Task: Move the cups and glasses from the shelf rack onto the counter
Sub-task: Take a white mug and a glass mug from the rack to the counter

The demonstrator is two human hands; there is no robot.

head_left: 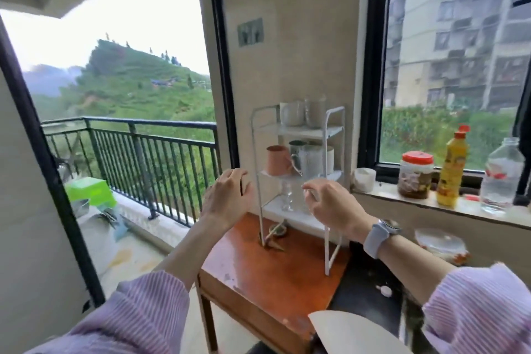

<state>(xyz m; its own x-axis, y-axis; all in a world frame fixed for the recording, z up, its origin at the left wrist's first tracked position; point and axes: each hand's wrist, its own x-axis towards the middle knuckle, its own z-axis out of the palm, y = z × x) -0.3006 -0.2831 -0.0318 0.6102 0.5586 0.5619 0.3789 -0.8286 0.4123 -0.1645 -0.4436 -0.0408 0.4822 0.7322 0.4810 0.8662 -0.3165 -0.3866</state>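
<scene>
A white three-tier shelf rack [334, 129] stands on a reddish wooden table [273, 270] against the wall. Its top tier holds a white mug [291, 113] and a clear glass [314, 112]. The middle tier carries a pink cup [277, 159], a steel cup [296, 148] and a ribbed clear glass mug [311, 162]. A stemmed glass [287, 197] stands on the bottom tier. My left hand [227, 198] hovers just left of the rack, fingers apart, empty. My right hand [330, 205] is raised in front of the lower tiers, fingers curled loosely, holding nothing visible.
A window ledge [416, 204] to the right bears a small white cup [364, 179], a red-lidded jar [415, 175], a yellow oil bottle [452, 167] and a clear plastic bottle [501, 175]. A small dark object [275, 234] lies at the rack's foot. The balcony railing [138, 149] is left.
</scene>
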